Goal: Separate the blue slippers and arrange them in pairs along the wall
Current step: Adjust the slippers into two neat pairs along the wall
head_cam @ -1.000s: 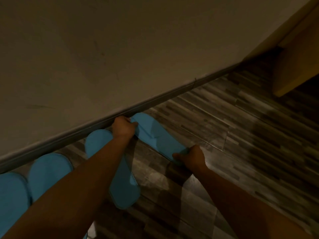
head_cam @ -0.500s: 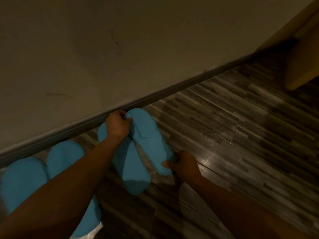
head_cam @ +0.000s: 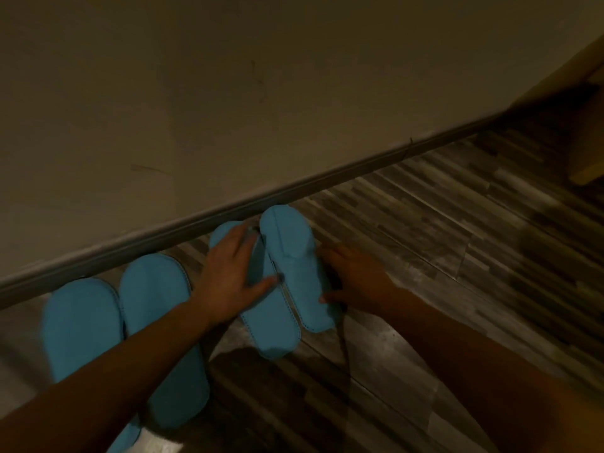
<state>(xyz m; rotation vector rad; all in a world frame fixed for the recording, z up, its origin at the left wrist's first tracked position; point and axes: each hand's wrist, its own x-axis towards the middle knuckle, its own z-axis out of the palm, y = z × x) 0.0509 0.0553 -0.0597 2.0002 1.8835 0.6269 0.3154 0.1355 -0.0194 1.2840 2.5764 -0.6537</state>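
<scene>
Blue fabric slippers, four of them, lie toe-first toward the dark baseboard (head_cam: pixel 327 178) of a plain beige wall (head_cam: pixel 228 93), on a grey-brown wood-plank floor (head_cam: pixel 441 256). The light is dim and the picture is slightly blurred.

The far-left blue slipper (head_cam: pixel 81 325) and the second blue slipper (head_cam: pixel 157 308) lie side by side, their long edges touching or nearly so, toes near the baseboard. The left forearm crosses over their heel ends and hides part of both.

To their right, set apart by a strip of bare floor, lie the third blue slipper (head_cam: pixel 271 325) and the fourth blue slipper (head_cam: pixel 291 256). These two lie close against each other, angled a little so that their heels point toward the lower right. The fourth sits further toward the wall, its toe just short of the baseboard; the third's heel reaches further out into the room.

The left hand (head_cam: pixel 228 273) lies flat with fingers spread over the toe part of the third slipper, the thumb reaching toward the seam between the two; it presses rather than grips. The right hand (head_cam: pixel 353 276) rests with fingers loosely spread against the outer right edge of the fourth slipper, thumb at its heel side, not closed around it.

A pale wooden furniture edge (head_cam: pixel 588 152) stands at the far right.
</scene>
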